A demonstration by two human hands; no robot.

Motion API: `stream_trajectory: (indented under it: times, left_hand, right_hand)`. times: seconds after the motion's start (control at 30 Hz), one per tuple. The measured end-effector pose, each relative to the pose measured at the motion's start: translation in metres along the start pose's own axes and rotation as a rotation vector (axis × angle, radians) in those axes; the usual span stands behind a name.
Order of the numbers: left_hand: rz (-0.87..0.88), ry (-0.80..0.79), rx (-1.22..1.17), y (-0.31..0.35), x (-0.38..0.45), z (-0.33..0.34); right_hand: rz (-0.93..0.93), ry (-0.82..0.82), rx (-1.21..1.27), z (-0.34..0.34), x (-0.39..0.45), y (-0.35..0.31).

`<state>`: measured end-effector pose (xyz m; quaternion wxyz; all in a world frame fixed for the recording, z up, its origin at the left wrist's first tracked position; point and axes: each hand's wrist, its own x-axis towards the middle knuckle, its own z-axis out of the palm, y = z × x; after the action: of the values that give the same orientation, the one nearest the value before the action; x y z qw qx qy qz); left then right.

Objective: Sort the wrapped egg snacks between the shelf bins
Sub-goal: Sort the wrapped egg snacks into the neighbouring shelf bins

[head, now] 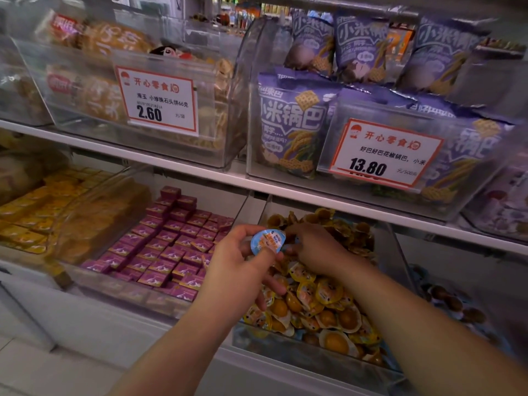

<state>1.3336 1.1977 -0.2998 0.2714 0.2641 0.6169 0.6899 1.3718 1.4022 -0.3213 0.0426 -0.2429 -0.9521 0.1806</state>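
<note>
one blue-wrapped egg snack (268, 241) sat pinched in your left hand (237, 267), lifted clear of the yellow egg bin (397, 252) as the odd one, while your right hand (317, 247) dug curled into the pile, its hold unclear.

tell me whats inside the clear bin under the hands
The clear bin holds a heap of yellow-wrapped egg snacks. The hands and forearms cover part of the heap, and the bin's bottom is hidden.

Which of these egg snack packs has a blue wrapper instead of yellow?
The blue-wrapped egg snack pinched in the left hand, above the bin of yellow-wrapped egg snacks.
</note>
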Motion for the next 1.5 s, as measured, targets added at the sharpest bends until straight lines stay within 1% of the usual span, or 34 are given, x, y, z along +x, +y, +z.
stream_trajectory:
  times: [0.03,0.1,0.2,0.23,0.27,0.3,0.33,0.37,0.4,0.47,0.5,0.53,0.6,0.67,0.7,0.73,0.77,0.83,0.9,0.93,0.97,1.0,1.07,1.1,1.13,1.17,1.2,1.27,1.3,1.33,1.4,1.43,1.5]
  left_hand:
    - [0.013,0.002,0.016,0.0,0.0,0.001]
    - [0.065,0.021,0.078,-0.002,-0.001,0.005]
    - [0.198,0.092,0.25,-0.005,-0.003,0.016]
    - [0.246,0.119,0.294,-0.006,-0.004,0.02]
    - [0.298,0.14,0.33,-0.008,-0.005,0.025]
    - [0.351,0.158,0.376,-0.01,-0.006,0.031]
    - [0.394,0.167,0.441,-0.012,-0.007,0.037]
    - [0.419,0.163,0.507,-0.014,-0.009,0.043]
    - [0.431,0.143,0.557,-0.015,-0.012,0.05]
    - [0.468,0.081,0.639,-0.021,-0.018,0.062]
    - [0.501,0.043,0.685,-0.023,-0.02,0.068]
    - [0.532,-0.014,0.723,-0.024,-0.023,0.073]
    - [0.574,-0.209,0.732,-0.025,-0.026,0.083]
    - [0.637,-0.389,0.737,-0.028,-0.026,0.089]
    - [0.657,-0.44,0.739,-0.03,-0.025,0.09]
    - [0.649,-0.459,0.735,-0.032,-0.023,0.089]
    - [0.622,-0.445,0.727,-0.033,-0.02,0.088]
    - [0.583,-0.358,0.753,-0.035,-0.011,0.084]
    - [0.605,-0.315,0.841,-0.037,-0.004,0.082]
    - [0.62,-0.323,0.879,-0.038,-0.002,0.083]
    - [0.63,-0.342,0.911,-0.039,-0.001,0.085]
    - [0.632,-0.365,0.944,-0.041,0.0,0.088]
    - [0.614,-0.413,1.021,-0.045,0.0,0.093]
    - [0.601,-0.436,1.068,-0.046,0.0,0.095]
    - [0.588,-0.456,1.115,-0.048,0.001,0.097]
    - [0.582,-0.474,1.154,-0.048,0.001,0.097]
    - [0.582,-0.49,1.185,-0.048,0.002,0.098]
    - [0.571,-0.505,1.225,-0.047,0.001,0.097]
    - [0.555,-0.499,1.24,-0.045,0.001,0.096]
    - [0.537,-0.489,1.258,-0.043,0.0,0.095]
    - [0.513,-0.474,1.285,-0.039,0.0,0.09]
    - [0.503,-0.475,1.289,-0.037,-0.001,0.087]
    - [0.488,-0.482,1.299,-0.035,0.0,0.078]
  right_hand:
    - [0.022,0.036,0.049,-0.004,-0.002,0.002]
    - [0.106,0.165,0.175,-0.014,-0.01,0.003]
    - [0.228,0.353,0.407,-0.029,-0.039,-0.007]
    - [0.25,0.392,0.571,-0.031,-0.053,-0.012]
    - [0.273,0.4,0.83,-0.031,-0.068,-0.016]
    - [0.315,0.356,1.142,-0.032,-0.084,-0.02]
    - [0.369,0.27,1.431,-0.032,-0.099,-0.025]
    - [0.412,0.173,1.647,-0.033,-0.113,-0.028]
    - [0.433,0.094,1.782,-0.032,-0.125,-0.029]
    - [0.418,0.01,1.885,-0.033,-0.144,-0.027]
    - [0.409,0.003,1.856,-0.034,-0.15,-0.025]
    - [0.398,0.018,1.771,-0.035,-0.155,-0.023]
    - [0.405,0.104,1.576,-0.041,-0.164,-0.016]
    - [0.395,0.198,1.514,-0.05,-0.173,-0.004]
    - [0.375,0.227,1.497,-0.056,-0.178,0.004]
    - [0.36,0.248,1.46,-0.061,-0.183,0.015]
    - [0.351,0.271,1.41,-0.067,-0.188,0.027]
    - [0.352,0.333,1.27,-0.081,-0.198,0.057]
    - [0.419,0.399,1.001,-0.09,-0.203,0.095]
    - [0.469,0.397,0.8,-0.093,-0.207,0.115]
    - [0.51,0.348,0.598,-0.094,-0.21,0.136]
    - [0.536,0.251,0.453,-0.094,-0.214,0.154]
    - [0.586,0.048,0.352,-0.088,-0.223,0.184]
    - [0.625,0.005,0.317,-0.086,-0.226,0.194]
    - [0.658,0.01,0.262,-0.084,-0.227,0.202]
    - [0.678,0.057,0.194,-0.083,-0.227,0.207]
    - [0.679,0.143,0.142,-0.083,-0.223,0.211]
    - [0.612,0.39,0.155,-0.084,-0.213,0.204]
    - [0.548,0.511,0.214,-0.083,-0.208,0.195]
    - [0.475,0.597,0.284,-0.081,-0.203,0.182]
    - [0.312,0.679,0.394,-0.075,-0.193,0.151]
    - [0.221,0.689,0.389,-0.071,-0.189,0.134]
    - [0.029,0.661,0.273,-0.064,-0.18,0.101]
